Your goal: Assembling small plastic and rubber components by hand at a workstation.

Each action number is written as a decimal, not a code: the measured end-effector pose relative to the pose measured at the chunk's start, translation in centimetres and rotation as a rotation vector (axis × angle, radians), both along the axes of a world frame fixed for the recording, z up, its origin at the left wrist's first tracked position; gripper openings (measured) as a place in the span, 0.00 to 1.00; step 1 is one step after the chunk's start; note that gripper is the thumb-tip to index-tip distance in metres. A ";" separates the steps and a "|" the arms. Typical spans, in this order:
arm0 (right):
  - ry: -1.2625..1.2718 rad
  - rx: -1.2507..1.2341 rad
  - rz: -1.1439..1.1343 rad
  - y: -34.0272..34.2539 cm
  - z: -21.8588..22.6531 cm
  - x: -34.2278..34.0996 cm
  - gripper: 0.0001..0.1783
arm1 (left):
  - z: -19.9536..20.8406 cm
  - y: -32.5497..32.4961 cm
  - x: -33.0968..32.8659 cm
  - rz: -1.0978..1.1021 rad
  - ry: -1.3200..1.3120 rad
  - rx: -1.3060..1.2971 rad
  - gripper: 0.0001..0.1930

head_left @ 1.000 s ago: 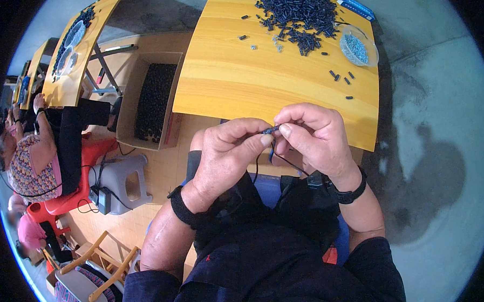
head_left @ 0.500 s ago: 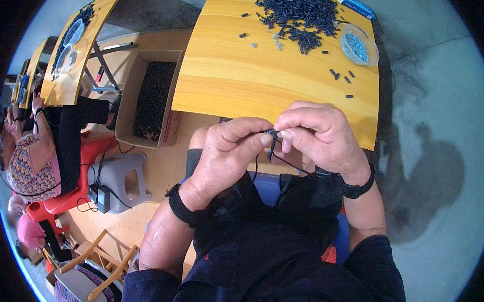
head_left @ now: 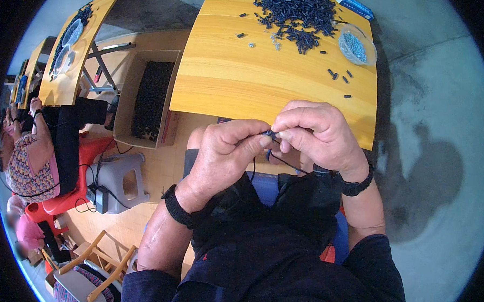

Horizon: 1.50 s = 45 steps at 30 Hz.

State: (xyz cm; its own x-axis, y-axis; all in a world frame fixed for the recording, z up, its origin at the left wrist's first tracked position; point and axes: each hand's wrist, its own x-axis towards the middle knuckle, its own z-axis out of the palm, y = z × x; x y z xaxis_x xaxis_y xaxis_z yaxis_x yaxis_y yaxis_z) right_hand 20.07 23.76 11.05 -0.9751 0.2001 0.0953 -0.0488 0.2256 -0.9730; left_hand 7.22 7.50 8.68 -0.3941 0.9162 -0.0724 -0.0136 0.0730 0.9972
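Near the table's front edge my left hand [head_left: 232, 147] and my right hand [head_left: 318, 137] meet above my lap. Thumb and fingers of each are pinched on a small dark cylindrical piece [head_left: 270, 133], mostly covered by the fingertips. It resembles the small black cylinders [head_left: 295, 11] heaped on the wooden table [head_left: 222, 71] ahead. Below the hands hang thin black cords [head_left: 291, 164]; where they start is hidden. Each wrist wears a black band.
A clear bowl [head_left: 357, 44] of small bluish metal parts and a blue box [head_left: 353, 6] stand at the table's right. Left of the table sits a cardboard box [head_left: 152, 101] of dark pieces. Beyond are a grey stool [head_left: 116, 181], a wooden chair [head_left: 104, 262] and seated people [head_left: 32, 165].
Both hands stay pinched together in nearly the same place, with only slight finger movement. The view has shifted a little. At the far left a person's hand has moved slightly.
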 end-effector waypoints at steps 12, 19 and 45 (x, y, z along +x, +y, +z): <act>-0.056 -0.289 -0.114 -1.2 -0.5 -0.2 0.06 | 0.3 0.2 0.8 0.129 0.202 0.009 0.06; -0.099 -0.483 -0.161 -1.3 -0.4 -0.4 0.03 | 0.2 0.4 0.9 0.182 0.250 0.143 0.06; -0.126 -0.965 -0.043 -1.5 -1.8 0.3 0.05 | 0.3 0.4 -0.2 0.059 0.211 0.180 0.11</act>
State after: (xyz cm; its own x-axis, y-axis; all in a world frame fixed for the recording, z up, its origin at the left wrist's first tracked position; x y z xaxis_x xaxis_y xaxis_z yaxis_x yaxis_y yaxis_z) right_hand 20.34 22.26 9.28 -0.9570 0.1729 -0.2330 0.0581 -0.6724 -0.7379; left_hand 7.03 7.85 8.97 -0.4365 0.8819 0.1782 0.1962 -0.0999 0.9755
